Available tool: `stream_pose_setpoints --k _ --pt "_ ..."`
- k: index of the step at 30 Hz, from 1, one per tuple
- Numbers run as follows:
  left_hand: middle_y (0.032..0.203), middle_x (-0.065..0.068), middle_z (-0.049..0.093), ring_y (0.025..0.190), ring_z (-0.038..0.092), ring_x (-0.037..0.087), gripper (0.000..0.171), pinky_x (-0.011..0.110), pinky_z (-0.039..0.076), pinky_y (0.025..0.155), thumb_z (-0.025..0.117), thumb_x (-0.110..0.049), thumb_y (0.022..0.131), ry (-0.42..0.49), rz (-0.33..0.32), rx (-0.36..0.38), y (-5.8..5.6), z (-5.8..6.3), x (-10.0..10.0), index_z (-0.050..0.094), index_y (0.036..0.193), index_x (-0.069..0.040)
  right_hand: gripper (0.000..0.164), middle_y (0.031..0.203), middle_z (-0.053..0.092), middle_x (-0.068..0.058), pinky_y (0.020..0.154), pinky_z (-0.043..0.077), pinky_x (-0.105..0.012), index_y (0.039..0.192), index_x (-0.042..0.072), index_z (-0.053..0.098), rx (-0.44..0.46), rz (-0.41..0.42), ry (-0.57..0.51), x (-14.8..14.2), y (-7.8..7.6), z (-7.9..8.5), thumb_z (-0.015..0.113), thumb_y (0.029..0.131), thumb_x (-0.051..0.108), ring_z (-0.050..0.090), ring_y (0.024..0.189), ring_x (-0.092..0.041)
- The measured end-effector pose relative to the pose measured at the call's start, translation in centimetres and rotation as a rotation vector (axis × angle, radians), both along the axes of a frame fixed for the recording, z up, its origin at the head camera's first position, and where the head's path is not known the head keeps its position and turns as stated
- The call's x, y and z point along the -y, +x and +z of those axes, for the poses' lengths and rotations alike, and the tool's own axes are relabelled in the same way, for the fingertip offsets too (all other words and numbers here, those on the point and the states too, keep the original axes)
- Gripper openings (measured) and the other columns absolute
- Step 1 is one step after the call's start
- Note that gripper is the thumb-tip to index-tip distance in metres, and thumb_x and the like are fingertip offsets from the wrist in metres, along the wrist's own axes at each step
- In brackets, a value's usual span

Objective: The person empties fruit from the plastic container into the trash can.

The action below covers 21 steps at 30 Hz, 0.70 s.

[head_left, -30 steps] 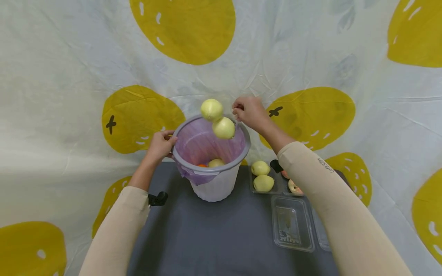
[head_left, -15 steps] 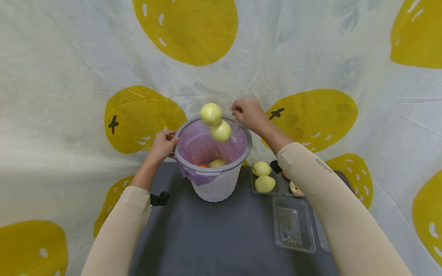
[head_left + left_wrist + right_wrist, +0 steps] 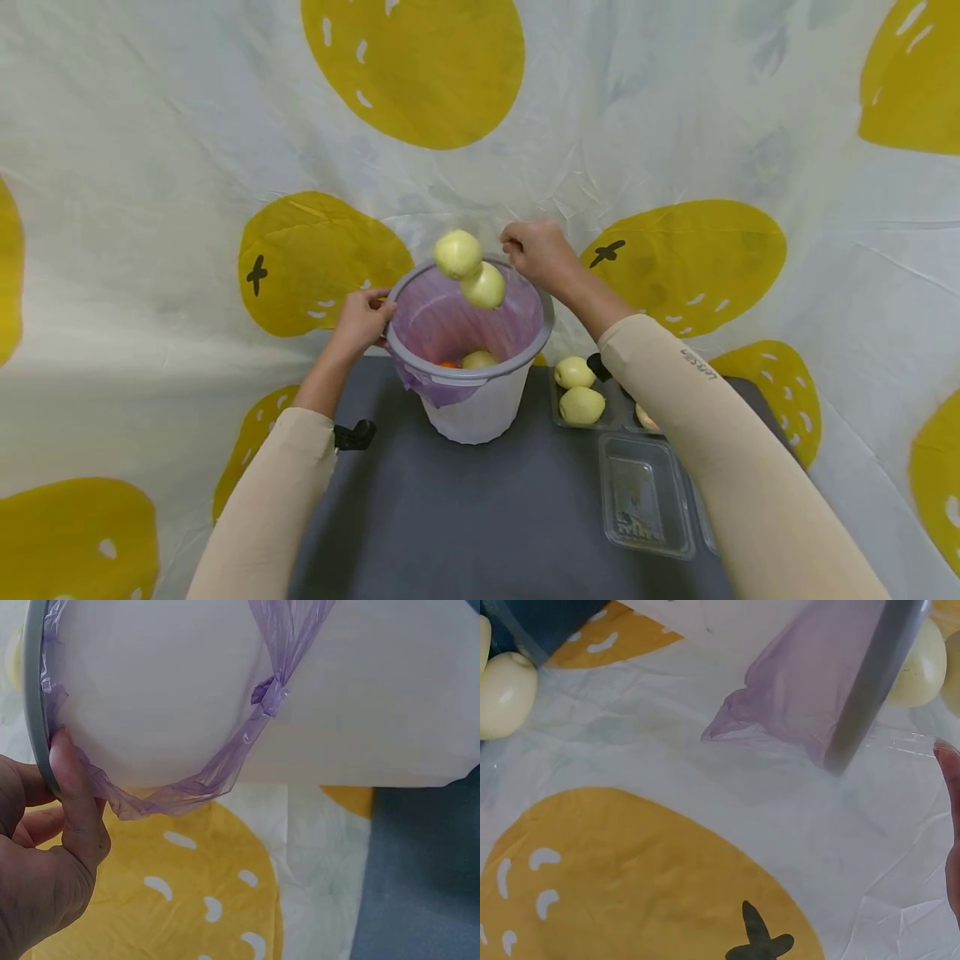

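Observation:
In the head view a white bin [image 3: 468, 417] with a grey rim [image 3: 442, 372] and a purple bag liner [image 3: 442, 321] stands on the dark table, leaning toward me. My left hand [image 3: 362, 321] grips its rim at the left; the left wrist view shows thumb and fingers round the rim [image 3: 34, 697]. Above the bin's far right side, my right hand [image 3: 542, 257] pinches a clear plastic container [image 3: 904, 741], barely visible. Two pale yellow-green fruits [image 3: 458, 254], kind unclear, are held in it over the opening. Inside the bin lie a pale fruit [image 3: 480, 359] and something orange [image 3: 448, 365].
Right of the bin, a clear tray holds two yellow-green fruits [image 3: 581, 406]. Another tray beside it is partly hidden by my right arm. Nearer me lies a clear plastic container [image 3: 637, 496]. A patterned cloth [image 3: 480, 183] hangs behind the table [image 3: 465, 517].
My right hand and the two fruits have shifted slightly down and left relative to the bin. The left hand stays on the rim. The whole view has drifted a little.

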<state>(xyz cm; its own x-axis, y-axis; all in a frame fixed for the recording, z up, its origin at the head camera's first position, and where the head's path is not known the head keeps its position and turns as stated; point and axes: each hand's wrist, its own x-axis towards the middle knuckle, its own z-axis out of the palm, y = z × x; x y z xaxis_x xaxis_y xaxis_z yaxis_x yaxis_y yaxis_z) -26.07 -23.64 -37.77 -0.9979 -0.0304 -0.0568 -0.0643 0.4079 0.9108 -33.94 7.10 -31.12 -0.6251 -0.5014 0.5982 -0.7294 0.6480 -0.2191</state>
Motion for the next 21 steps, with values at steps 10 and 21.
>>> stream_pose_setpoints --k 10,21 --pt "0.125 0.027 0.058 0.066 0.065 0.016 0.048 0.031 0.062 0.055 0.056 -0.018 0.108 0.0 0.012 -0.009 0.1 0.0 0.0 0.05 0.152 -0.001 0.012 0.094 0.077 -0.015 0.079 0.061 -0.043 0.099 -0.002 0.077 -0.005 0.01 0.033 0.8 -0.2 0.2 0.064 0.097 0.0 0.073 0.081 -0.03" --pt "0.123 0.027 0.059 0.063 0.063 0.015 0.048 0.027 0.059 0.051 0.058 -0.016 0.107 0.016 0.014 -0.018 -0.1 0.1 -0.4 0.05 0.151 -0.001 0.013 0.094 0.077 -0.016 0.079 0.061 -0.043 0.1 -0.001 0.076 0.016 -0.047 0.021 0.5 -0.7 1.4 0.063 0.097 0.001 0.072 0.082 -0.031"
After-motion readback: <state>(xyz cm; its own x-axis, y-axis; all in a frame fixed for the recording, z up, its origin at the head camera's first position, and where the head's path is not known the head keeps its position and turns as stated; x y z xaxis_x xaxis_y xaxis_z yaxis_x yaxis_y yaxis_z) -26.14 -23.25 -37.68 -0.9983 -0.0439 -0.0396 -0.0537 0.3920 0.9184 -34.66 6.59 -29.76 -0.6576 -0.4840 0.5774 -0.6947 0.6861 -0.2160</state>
